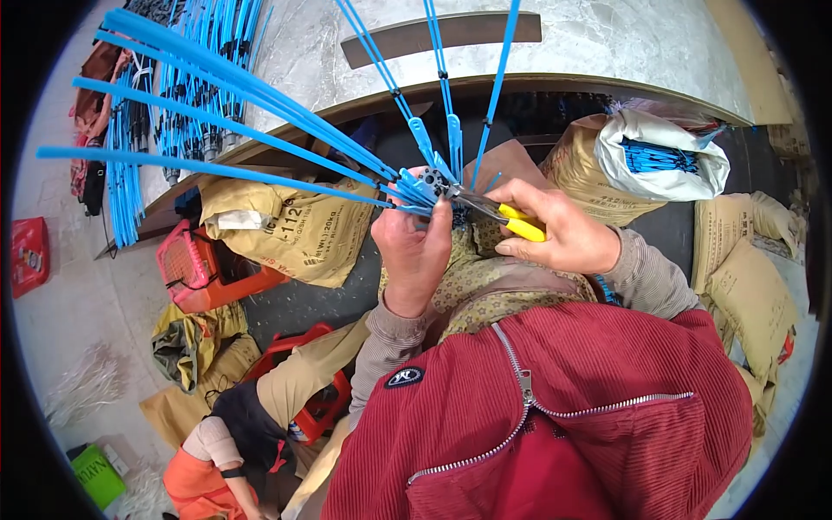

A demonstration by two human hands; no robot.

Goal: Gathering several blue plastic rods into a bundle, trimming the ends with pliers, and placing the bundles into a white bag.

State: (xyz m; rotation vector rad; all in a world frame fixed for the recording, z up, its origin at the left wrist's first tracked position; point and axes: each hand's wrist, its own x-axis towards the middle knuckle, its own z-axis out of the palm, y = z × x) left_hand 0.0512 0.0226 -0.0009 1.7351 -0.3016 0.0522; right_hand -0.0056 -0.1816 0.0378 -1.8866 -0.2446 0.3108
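My left hand is closed around the gathered ends of a blue umbrella-like frame, thumb pressed up beside its round dark hub. Long blue ribs fan out from there to the left and away from me, with black joints along them. In my right hand is a pair of pliers with yellow handles. The pliers' jaws point left and reach the hub's edge; what lies between them is too small to tell. Patterned cloth covers my lap below.
A grey marble-look table curves across the far side, bearing bundled blue rib frames at left and a dark curved strip. Paper sacks stand under its edge; a white-lined sack holds blue parts. At lower left a person sits near red plastic stools.
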